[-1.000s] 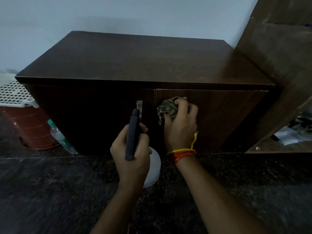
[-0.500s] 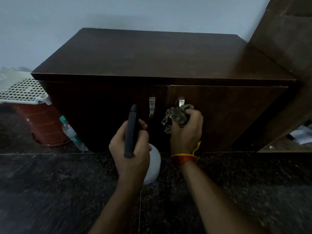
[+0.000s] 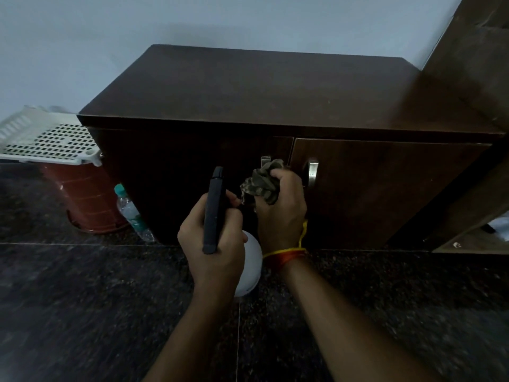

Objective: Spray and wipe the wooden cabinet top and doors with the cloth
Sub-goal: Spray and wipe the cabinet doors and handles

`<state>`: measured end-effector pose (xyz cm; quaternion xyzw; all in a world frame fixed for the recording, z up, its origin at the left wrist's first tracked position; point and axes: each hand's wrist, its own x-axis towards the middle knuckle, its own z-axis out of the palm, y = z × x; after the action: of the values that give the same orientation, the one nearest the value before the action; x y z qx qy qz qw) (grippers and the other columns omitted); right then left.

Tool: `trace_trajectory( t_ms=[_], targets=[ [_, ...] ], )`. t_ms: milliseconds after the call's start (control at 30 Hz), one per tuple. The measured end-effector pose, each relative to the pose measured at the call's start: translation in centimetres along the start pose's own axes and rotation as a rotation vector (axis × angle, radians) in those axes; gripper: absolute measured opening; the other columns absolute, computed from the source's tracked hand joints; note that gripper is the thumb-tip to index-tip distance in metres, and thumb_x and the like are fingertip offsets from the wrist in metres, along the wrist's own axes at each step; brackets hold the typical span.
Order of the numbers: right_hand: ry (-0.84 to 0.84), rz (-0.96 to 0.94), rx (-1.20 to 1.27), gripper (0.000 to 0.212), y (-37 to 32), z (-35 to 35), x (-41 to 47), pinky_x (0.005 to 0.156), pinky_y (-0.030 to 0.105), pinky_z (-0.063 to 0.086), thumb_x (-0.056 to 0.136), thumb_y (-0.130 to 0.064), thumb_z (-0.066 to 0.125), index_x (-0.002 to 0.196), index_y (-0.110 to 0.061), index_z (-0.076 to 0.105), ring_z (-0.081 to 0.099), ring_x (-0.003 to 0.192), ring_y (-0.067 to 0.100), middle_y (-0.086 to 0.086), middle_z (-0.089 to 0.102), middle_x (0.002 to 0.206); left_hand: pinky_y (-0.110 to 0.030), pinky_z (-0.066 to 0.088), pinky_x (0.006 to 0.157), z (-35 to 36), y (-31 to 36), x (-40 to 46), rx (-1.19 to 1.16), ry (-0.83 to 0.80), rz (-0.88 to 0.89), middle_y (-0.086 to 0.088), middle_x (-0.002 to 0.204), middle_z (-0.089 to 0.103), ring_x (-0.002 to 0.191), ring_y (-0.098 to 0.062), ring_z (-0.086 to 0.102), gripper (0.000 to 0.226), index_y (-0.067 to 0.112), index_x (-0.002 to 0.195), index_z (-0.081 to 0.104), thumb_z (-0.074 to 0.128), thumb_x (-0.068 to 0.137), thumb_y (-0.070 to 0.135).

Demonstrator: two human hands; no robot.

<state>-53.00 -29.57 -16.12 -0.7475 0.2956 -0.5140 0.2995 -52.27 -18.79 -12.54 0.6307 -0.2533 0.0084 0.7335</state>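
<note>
A low dark wooden cabinet (image 3: 261, 89) stands against the wall, with two closed doors and a metal handle on each. My right hand (image 3: 281, 208) grips a crumpled greenish cloth (image 3: 260, 184) pressed against the front where the two doors meet, just below the left door's handle (image 3: 265, 161). The right door's handle (image 3: 312, 173) shows beside my knuckles. My left hand (image 3: 214, 238) holds a spray bottle (image 3: 213, 210) with a black head and white body, its nozzle pointing at the left door (image 3: 187, 177).
A white perforated basket lid (image 3: 46, 139) sits on a reddish-brown bin (image 3: 85, 199) left of the cabinet. A clear plastic bottle (image 3: 130, 213) leans by the cabinet's lower left corner. A tall wooden unit (image 3: 473, 78) stands at the right. The floor is dark speckled stone (image 3: 82, 312).
The view has shifted so the cabinet sits further right. My right hand has slid the cloth from the right door leftward to the gap between the doors. The spray bottle has stayed in my left hand.
</note>
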Motion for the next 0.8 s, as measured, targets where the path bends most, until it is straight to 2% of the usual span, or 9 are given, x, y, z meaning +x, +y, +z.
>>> trace_trajectory(
  t_ms=[100, 200, 233, 400, 500, 633, 800],
  targets=[
    [-0.116, 0.056, -0.066, 0.025, 1.4, -0.2, -1.0, 0.077, 0.001, 0.036, 0.078, -0.005, 0.067, 0.102, -0.008, 0.059, 0.049, 0.092, 0.001, 0.008, 0.059, 0.104, -0.017, 0.044, 0.056, -0.1, -0.4, 0.0, -0.009, -0.003, -0.015, -0.002, 0.074, 0.059, 0.052, -0.018, 0.051, 0.012, 0.017, 0.084, 0.058, 0.05, 0.087, 0.009],
    [-0.203, 0.083, -0.065, 0.03, 2.6, -1.1, -1.8, 0.084, 0.022, 0.049, 0.077, 0.002, 0.063, 0.104, -0.008, 0.061, 0.053, 0.096, 0.007, 0.008, 0.06, 0.107, -0.016, 0.044, 0.054, -0.2, -0.5, 0.0, -0.007, -0.004, -0.044, -0.004, 0.075, 0.058, 0.052, -0.018, 0.05, 0.013, 0.021, 0.084, 0.059, 0.05, 0.087, 0.012],
    [-0.213, 0.072, -0.059, 0.032, 2.8, -1.4, -1.8, 0.086, 0.025, 0.049, 0.076, 0.003, 0.063, 0.106, -0.008, 0.062, 0.054, 0.099, 0.009, 0.008, 0.06, 0.109, -0.015, 0.044, 0.054, -0.3, -0.6, 0.1, 0.008, -0.004, -0.053, -0.005, 0.073, 0.057, 0.052, -0.02, 0.049, 0.012, 0.021, 0.085, 0.059, 0.05, 0.087, 0.012],
    [-0.27, 0.106, -0.039, 0.039, 1.9, -3.1, -1.1, 0.087, 0.009, 0.039, 0.075, 0.007, 0.063, 0.111, -0.008, 0.062, 0.053, 0.103, 0.011, 0.007, 0.058, 0.113, -0.018, 0.044, 0.053, -1.0, -0.8, 0.6, 0.076, -0.014, -0.074, -0.008, 0.076, 0.059, 0.051, -0.02, 0.05, 0.01, 0.014, 0.09, 0.06, 0.051, 0.09, 0.013],
    [-0.271, 0.133, -0.088, 0.041, 0.7, -4.4, -0.7, 0.088, 0.013, 0.037, 0.074, 0.01, 0.063, 0.112, -0.005, 0.061, 0.056, 0.107, 0.021, 0.012, 0.059, 0.114, -0.017, 0.045, 0.052, -1.5, -0.1, 1.1, 0.128, -0.039, -0.078, -0.021, 0.074, 0.057, 0.054, -0.025, 0.052, 0.011, 0.01, 0.092, 0.061, 0.052, 0.094, 0.006],
    [-0.246, 0.107, -0.1, 0.042, -2.0, -6.7, 0.1, 0.085, -0.005, 0.025, 0.073, 0.01, 0.064, 0.112, -0.005, 0.062, 0.053, 0.104, 0.018, 0.014, 0.056, 0.114, -0.016, 0.045, 0.049, -2.0, 2.3, 1.6, 0.168, -0.04, -0.071, -0.025, 0.068, 0.056, 0.055, -0.028, 0.054, 0.011, 0.007, 0.089, 0.063, 0.053, 0.093, 0.005],
    [-0.251, 0.081, -0.113, 0.04, -6.1, -9.4, 1.8, 0.083, 0.004, 0.027, 0.075, 0.007, 0.063, 0.113, -0.008, 0.063, 0.055, 0.101, 0.023, 0.012, 0.053, 0.112, -0.03, 0.048, 0.051, -2.4, 6.9, 2.7, 0.179, 0.0, -0.065, -0.018, 0.072, 0.061, 0.05, -0.021, 0.055, 0.018, 0.018, 0.082, 0.063, 0.053, 0.091, 0.007]
  ],
)
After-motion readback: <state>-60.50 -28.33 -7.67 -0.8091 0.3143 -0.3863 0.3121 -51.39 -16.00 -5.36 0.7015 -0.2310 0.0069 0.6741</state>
